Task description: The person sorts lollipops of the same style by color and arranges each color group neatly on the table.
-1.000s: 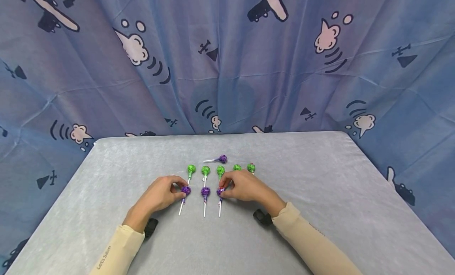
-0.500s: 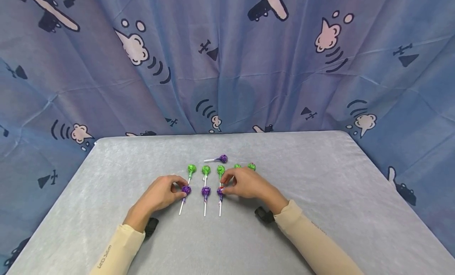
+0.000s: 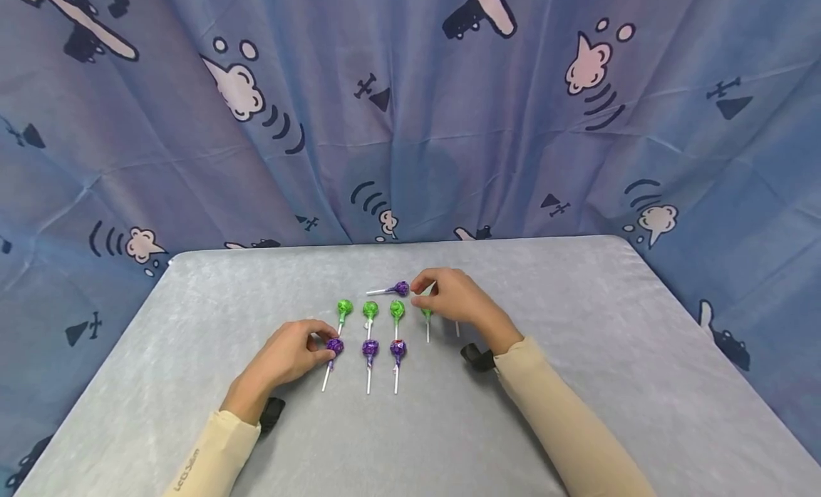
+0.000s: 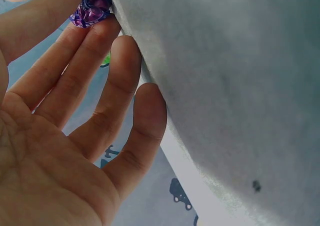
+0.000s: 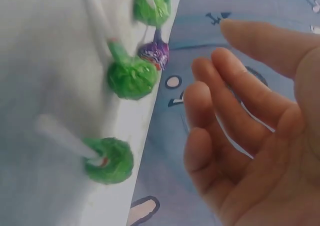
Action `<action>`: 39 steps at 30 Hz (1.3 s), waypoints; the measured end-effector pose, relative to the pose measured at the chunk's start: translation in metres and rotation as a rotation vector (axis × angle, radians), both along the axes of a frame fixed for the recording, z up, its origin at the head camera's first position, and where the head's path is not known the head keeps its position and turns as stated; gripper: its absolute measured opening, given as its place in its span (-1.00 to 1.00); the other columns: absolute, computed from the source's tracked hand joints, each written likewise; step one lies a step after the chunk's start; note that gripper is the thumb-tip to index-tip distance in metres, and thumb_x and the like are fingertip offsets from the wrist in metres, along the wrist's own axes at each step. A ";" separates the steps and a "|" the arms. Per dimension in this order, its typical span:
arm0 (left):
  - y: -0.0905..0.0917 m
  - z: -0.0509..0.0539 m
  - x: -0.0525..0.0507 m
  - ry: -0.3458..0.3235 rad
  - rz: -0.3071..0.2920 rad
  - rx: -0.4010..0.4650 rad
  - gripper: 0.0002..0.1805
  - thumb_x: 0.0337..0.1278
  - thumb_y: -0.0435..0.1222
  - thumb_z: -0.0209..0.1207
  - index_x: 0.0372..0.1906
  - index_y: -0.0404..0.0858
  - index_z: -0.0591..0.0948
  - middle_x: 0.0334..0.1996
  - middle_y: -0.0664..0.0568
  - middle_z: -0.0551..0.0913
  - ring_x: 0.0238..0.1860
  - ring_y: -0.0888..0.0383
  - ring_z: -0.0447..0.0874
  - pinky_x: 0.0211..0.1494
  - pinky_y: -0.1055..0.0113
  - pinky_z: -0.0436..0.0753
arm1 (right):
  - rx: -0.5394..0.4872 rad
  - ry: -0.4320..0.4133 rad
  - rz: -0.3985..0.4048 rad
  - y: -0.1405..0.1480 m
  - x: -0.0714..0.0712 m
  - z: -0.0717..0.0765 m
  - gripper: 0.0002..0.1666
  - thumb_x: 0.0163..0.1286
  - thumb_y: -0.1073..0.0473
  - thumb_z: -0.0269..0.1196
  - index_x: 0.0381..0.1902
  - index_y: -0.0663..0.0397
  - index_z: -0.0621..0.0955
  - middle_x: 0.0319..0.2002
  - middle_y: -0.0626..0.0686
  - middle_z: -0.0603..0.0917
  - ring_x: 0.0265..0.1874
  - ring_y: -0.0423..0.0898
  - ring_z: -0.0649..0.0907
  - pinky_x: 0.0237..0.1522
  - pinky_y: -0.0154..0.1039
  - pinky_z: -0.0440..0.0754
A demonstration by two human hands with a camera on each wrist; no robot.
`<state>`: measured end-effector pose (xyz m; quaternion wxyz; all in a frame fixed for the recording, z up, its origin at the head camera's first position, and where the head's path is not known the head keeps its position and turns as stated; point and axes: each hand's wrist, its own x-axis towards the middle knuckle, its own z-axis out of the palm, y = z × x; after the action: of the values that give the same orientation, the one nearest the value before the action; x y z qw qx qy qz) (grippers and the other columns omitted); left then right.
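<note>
My left hand [image 3: 288, 353] pinches the wrapped head of a purple lollipop [image 3: 336, 346] between thumb and fingers. The same purple wrapper [image 4: 93, 10] shows at the top of the left wrist view. My right hand [image 3: 454, 296] is above the table with thumb and fingers apart, holding nothing. Just left of its fingertips, another purple lollipop [image 3: 400, 289] lies sideways behind the rows. Two more purple lollipops, one in the middle [image 3: 370, 348] and one on the right [image 3: 398, 349], lie with sticks toward me. The right hand partly covers the green lollipops at the right.
Several green lollipops, among them a left one [image 3: 344, 307] and a middle one [image 3: 370, 310], form a row behind the purple ones. A grey cloth covers the table [image 3: 551, 411]. Behind its far edge hangs a blue patterned curtain [image 3: 410, 126].
My right hand has let go of the right purple lollipop in the front row and moved back toward the sideways one. The left hand has stayed on its lollipop.
</note>
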<state>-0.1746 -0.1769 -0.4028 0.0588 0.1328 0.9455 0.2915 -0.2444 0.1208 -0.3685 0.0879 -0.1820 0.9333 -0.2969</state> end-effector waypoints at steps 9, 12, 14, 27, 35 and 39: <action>0.001 0.001 0.000 -0.006 0.004 -0.005 -0.75 0.07 -0.30 0.41 -0.09 -0.13 0.74 -0.22 0.07 0.73 -0.34 0.23 0.50 -0.29 0.32 0.47 | -0.021 -0.002 -0.055 -0.012 -0.026 0.001 -0.62 0.37 0.01 0.31 0.09 -0.01 0.66 0.07 0.02 0.70 0.02 0.01 0.63 0.05 -0.05 0.58; 0.001 0.001 0.000 0.003 0.003 -0.001 -0.75 0.07 -0.30 0.40 -0.09 -0.14 0.74 -0.22 0.07 0.73 -0.34 0.23 0.51 -0.27 0.31 0.47 | -0.007 -0.007 -0.075 -0.017 -0.031 -0.002 -0.61 0.37 0.01 0.32 0.10 0.00 0.65 0.08 0.02 0.70 0.05 0.02 0.63 0.10 -0.02 0.57; 0.000 0.001 0.000 0.008 0.001 -0.003 -0.75 0.07 -0.31 0.40 -0.10 -0.14 0.74 -0.23 0.08 0.72 -0.34 0.23 0.50 -0.28 0.32 0.46 | 0.016 -0.021 -0.080 -0.020 -0.033 -0.005 -0.60 0.37 0.02 0.32 0.11 -0.01 0.65 0.09 0.02 0.69 0.06 0.02 0.63 0.13 -0.01 0.57; -0.001 0.001 0.000 0.021 -0.009 -0.005 -0.74 0.07 -0.31 0.40 -0.09 -0.15 0.74 -0.22 0.08 0.73 -0.34 0.24 0.51 -0.28 0.32 0.47 | 0.181 0.000 -0.063 -0.031 -0.040 -0.021 -0.53 0.35 -0.01 0.34 0.19 -0.06 0.62 0.11 0.00 0.69 0.12 -0.04 0.62 0.25 -0.03 0.50; 0.000 0.001 0.000 0.013 -0.008 -0.002 -0.75 0.07 -0.31 0.40 -0.10 -0.15 0.74 -0.20 0.05 0.73 -0.34 0.24 0.51 -0.28 0.32 0.47 | 0.186 0.032 -0.096 -0.027 -0.039 -0.023 -0.64 0.36 0.06 0.33 0.09 -0.07 0.67 0.05 -0.01 0.72 0.07 -0.02 0.64 0.19 -0.02 0.52; 0.000 0.001 0.000 0.010 -0.005 -0.002 -0.75 0.06 -0.31 0.41 -0.10 -0.15 0.74 -0.19 0.05 0.73 -0.34 0.24 0.50 -0.28 0.32 0.47 | 0.177 0.038 -0.119 -0.020 -0.040 -0.021 -0.63 0.34 0.04 0.35 0.08 -0.05 0.68 0.02 -0.02 0.74 0.05 -0.01 0.65 0.16 -0.02 0.53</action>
<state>-0.1742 -0.1767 -0.4023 0.0550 0.1363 0.9458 0.2896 -0.2848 0.1009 -0.3897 0.0679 -0.1233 0.9666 -0.2142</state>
